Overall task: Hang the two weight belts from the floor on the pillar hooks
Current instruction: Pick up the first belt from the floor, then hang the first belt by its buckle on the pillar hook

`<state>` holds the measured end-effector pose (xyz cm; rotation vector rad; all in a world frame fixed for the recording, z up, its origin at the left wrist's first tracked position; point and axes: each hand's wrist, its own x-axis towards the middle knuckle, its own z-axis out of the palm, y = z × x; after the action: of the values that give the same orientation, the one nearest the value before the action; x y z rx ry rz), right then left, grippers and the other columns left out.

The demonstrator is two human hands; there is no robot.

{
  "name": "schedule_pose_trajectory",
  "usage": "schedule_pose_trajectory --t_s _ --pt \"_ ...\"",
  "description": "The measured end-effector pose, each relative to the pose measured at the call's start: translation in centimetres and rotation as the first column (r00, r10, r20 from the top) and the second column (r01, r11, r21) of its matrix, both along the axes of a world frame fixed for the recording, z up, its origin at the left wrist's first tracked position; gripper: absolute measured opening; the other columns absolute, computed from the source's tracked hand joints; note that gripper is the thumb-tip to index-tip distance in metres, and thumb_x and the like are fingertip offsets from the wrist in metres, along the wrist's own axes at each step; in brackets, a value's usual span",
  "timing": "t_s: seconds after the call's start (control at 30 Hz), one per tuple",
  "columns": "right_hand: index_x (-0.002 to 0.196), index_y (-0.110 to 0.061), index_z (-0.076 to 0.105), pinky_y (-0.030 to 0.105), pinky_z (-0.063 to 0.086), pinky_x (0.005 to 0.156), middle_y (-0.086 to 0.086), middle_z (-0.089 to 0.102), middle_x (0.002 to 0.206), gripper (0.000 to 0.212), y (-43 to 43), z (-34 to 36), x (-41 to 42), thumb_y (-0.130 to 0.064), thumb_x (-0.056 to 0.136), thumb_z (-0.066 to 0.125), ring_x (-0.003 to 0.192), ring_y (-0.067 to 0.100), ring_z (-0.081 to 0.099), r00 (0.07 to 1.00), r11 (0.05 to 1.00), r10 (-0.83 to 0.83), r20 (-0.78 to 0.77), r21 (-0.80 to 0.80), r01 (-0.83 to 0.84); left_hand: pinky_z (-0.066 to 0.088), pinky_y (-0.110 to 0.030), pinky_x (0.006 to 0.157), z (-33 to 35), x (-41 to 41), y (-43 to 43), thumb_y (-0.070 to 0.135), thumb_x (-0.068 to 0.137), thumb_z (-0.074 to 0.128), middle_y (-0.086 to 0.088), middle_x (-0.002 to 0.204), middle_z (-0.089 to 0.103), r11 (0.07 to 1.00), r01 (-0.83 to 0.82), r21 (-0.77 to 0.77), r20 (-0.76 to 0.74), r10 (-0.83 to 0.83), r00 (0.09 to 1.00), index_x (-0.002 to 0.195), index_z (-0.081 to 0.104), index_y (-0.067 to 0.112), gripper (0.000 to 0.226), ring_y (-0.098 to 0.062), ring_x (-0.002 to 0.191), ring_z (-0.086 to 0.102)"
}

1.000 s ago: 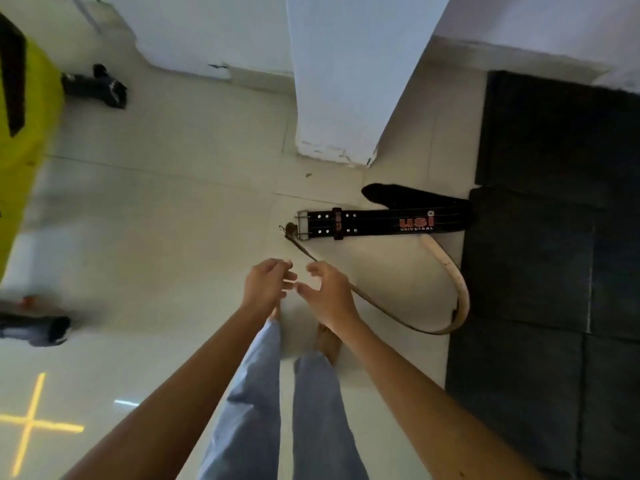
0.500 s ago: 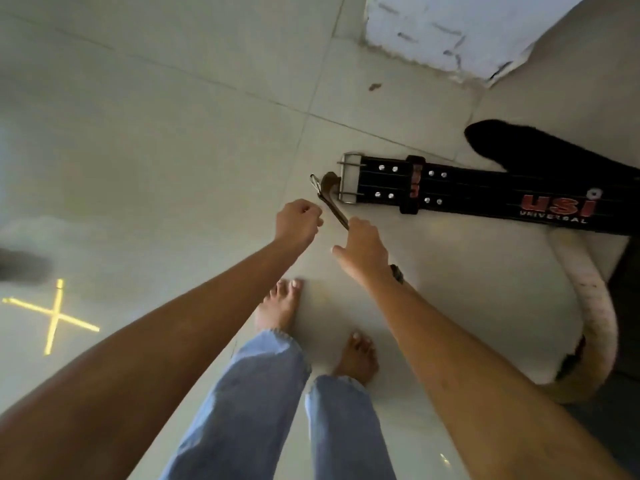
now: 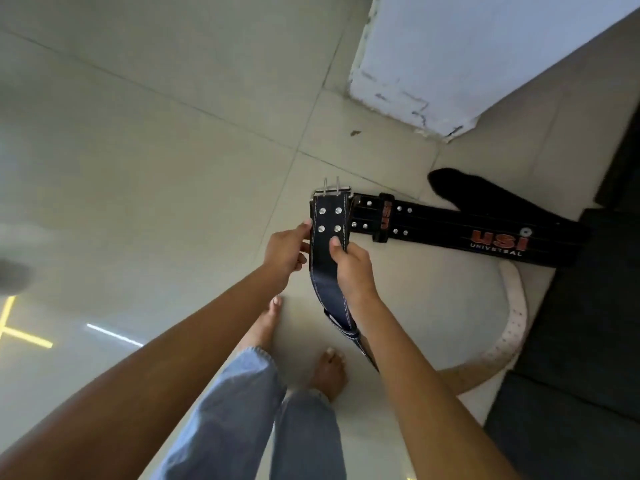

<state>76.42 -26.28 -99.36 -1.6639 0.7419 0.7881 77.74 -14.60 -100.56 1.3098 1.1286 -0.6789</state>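
A dark belt with white stitching point(image 3: 329, 271) is lifted at its buckle end, rivets and two-prong buckle facing me. My left hand point(image 3: 285, 251) pinches its left edge and my right hand point(image 3: 351, 265) grips its right edge. The rest of this belt trails down past my right forearm and curves over the floor, showing its pale inner side point(image 3: 512, 327). A black belt marked "USI UNIVERSAL" point(image 3: 485, 233) lies flat on the tiles just behind. The white pillar point(image 3: 450, 57) rises at the upper right; no hooks are in view.
Black rubber mats point(image 3: 588, 323) cover the floor at the right, touching both belts. My bare feet and jeans point(image 3: 304, 410) are below my hands. A yellow cross of light point(image 3: 20, 334) lies on the pale tiles at far left.
Both hands reached down to the buckle end of the pale-lined belt, took hold of it and raised it off the floor, turned flat toward me. The black USI belt stayed put.
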Motion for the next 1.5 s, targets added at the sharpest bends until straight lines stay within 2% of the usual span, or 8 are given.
schedule_pose_trajectory --t_s 0.1,0.3,0.43,0.73,0.97,1.17,1.33,1.5 --pt "0.099 -0.016 0.068 0.026 0.05 0.079 0.003 0.072 0.1 0.023 -0.3 9.1 1.5 -0.029 0.101 0.048 0.094 0.018 0.066 0.992 0.991 -0.114 0.045 0.077 0.11 0.031 -0.025 0.046 7.6 2.4 -0.4 0.037 0.086 0.065 -0.003 0.054 0.05 0.995 -0.05 -0.088 0.141 0.062 0.988 0.064 0.059 0.013 0.033 -0.012 0.041 0.039" --pt "0.11 -0.018 0.067 0.029 0.052 0.085 0.001 0.072 0.105 0.027 0.8 30.0 2.6 -0.035 0.1 0.049 0.102 0.018 0.067 0.97 0.971 -0.206 0.131 0.148 0.187 0.048 -0.027 0.055 27.4 5.0 -0.8 0.037 0.089 0.062 -0.011 0.067 0.064 0.997 0.044 -0.058 0.475 -0.011 0.88 0.075 0.063 0.005 0.035 -0.019 0.058 0.059" --pt "0.109 -0.017 0.063 0.042 0.05 0.099 0.003 0.07 0.11 0.027 0.7 44.1 1.6 -0.039 0.098 0.05 0.106 0.021 0.065 0.932 0.974 -0.221 0.286 0.118 0.194 0.039 -0.027 0.051 42.6 5.0 -1.2 0.038 0.089 0.061 -0.007 0.058 0.057 0.993 0.097 0.063 0.662 -0.114 0.741 0.066 0.059 0.008 0.038 -0.016 0.052 0.052" --pt "0.103 -0.009 0.064 0.046 0.055 0.087 0.014 0.071 0.1 0.033 -1.1 68.2 -1.1 -0.039 0.096 0.054 0.098 0.031 0.069 0.791 0.97 -0.22 0.571 0.211 0.118 0.039 -0.03 0.053 67.9 0.4 -2.1 0.04 0.091 0.057 -0.002 0.055 0.055 0.989 0.064 0.134 0.912 -0.148 0.381 0.065 0.059 0.004 0.045 -0.014 0.054 0.05" --pt "0.097 -0.012 0.065 0.031 0.056 0.074 0.007 0.071 0.09 0.025 -3.2 75.6 -2.9 -0.036 0.096 0.055 0.084 0.017 0.069 0.582 0.975 -0.152 0.799 0.216 -0.041 0.027 -0.033 0.042 76.8 -2.5 -3.2 0.033 0.092 0.057 -0.009 0.051 0.042 0.965 -0.047 0.26 0.964 -0.256 0.073 0.062 0.05 -0.002 0.047 -0.016 0.047 0.038" --pt "0.109 -0.005 0.065 0.024 0.054 0.08 0.016 0.073 0.107 0.025 -2.6 69.9 -9.5 -0.023 0.092 0.064 0.096 0.013 0.071 0.627 0.96 0.05 0.778 0.136 -0.244 0.026 -0.031 0.048 79.7 -2.6 -1.2 0.042 0.089 0.057 -0.006 0.053 0.035 0.949 -0.173 0.264 0.963 -0.268 0.001 0.065 0.046 -0.013 0.061 -0.014 0.052 0.034" --pt "0.102 -0.014 0.07 0.025 0.053 0.079 -0.002 0.076 0.094 0.018 -1.5 73.0 -7.8 -0.027 0.089 0.068 0.089 0.012 0.071 0.585 0.957 -0.046 0.81 0.203 -0.206 0.026 -0.029 0.047 79.6 -3.3 -0.9 0.043 0.089 0.056 -0.007 0.053 0.036 0.941 -0.17 0.293 0.955 -0.296 0.007 0.06 0.042 -0.009 0.061 -0.013 0.051 0.034" --pt "0.109 -0.006 0.069 0.046 0.053 0.096 0.016 0.074 0.108 0.035 -1.1 80.7 -3.2 -0.035 0.095 0.057 0.104 0.029 0.069 0.484 0.955 -0.198 0.852 0.279 -0.1 0.03 -0.03 0.048 79.9 -4.1 -1.0 0.037 0.093 0.054 -0.014 0.053 0.046 0.958 -0.15 0.246 0.967 -0.253 -0.033 0.067 0.054 -0.01 0.054 -0.014 0.051 0.041"
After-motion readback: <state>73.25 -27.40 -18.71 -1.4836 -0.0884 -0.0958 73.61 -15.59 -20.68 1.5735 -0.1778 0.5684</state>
